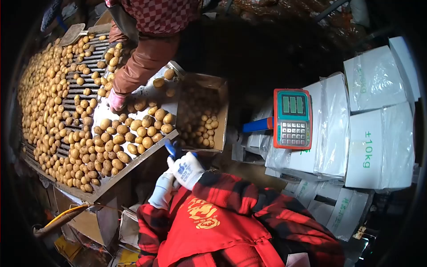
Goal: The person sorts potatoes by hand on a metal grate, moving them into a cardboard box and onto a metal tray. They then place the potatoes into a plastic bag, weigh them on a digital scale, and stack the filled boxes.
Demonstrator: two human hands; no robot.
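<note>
Red apron (209, 231) and red-and-black plaid sleeves fill the bottom of the head view, closest to the camera. Both of the wearer's hands are in white gloves and raised just below the lower edge of a cardboard box (202, 113). One gloved hand, the right hand (187, 169), has blue printing on its back and its fingers curled inward round something blue, mostly hidden, so what it is cannot be told. The other, the left hand (162, 190), hangs lower and nearer the apron, its fingers loosely bent; whether it holds anything cannot be told.

That single box lies tipped on its side with its open mouth toward a metal chute (133, 164), and a layer of small potatoes (204, 129) sits inside it. More potatoes crowd the chute, too many to count, and many more cover the roller conveyor (75, 84) further left.

One other person stands across the chute, in a brown sleeve (142, 64), with one pink-gloved hand (116, 100) resting among the potatoes.

Right of the box stands one digital scale (292, 118) with an orange frame, green display and keypad. Beside it lie at least four white cartons (378, 147) wrapped in plastic; two show "10kg" in green.
</note>
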